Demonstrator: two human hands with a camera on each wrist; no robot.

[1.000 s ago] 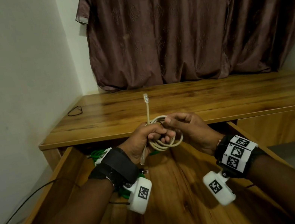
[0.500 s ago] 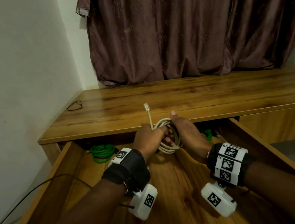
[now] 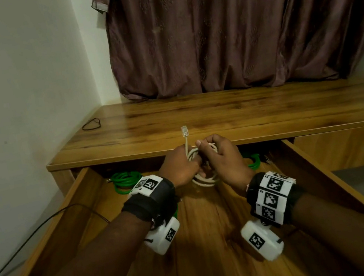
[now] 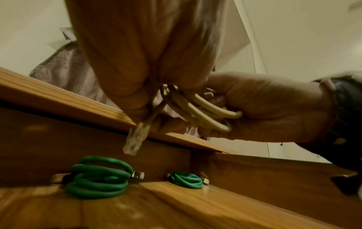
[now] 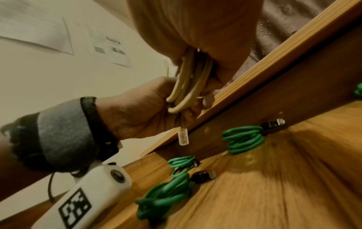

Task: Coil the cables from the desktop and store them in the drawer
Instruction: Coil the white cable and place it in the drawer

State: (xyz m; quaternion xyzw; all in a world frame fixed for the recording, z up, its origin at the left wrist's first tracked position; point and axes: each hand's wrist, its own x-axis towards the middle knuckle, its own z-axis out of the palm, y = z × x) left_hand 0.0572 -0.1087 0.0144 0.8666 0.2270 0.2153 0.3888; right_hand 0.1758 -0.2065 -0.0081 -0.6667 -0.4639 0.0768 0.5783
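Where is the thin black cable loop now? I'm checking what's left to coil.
In the head view, the thin black cable loop lies on the wooden desktop's far-left corner, beside the wall.

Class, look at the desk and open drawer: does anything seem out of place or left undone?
Yes. A small black loop lies alone at the desktop's far left corner, not stored. The beige cable in both hands has a plug end sticking up loose. Green coils sit tidily in the drawer.

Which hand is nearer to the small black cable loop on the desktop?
Left. The left hand is on the side of the black cable loop; the right hand lies farther right. Both grip the beige cable.
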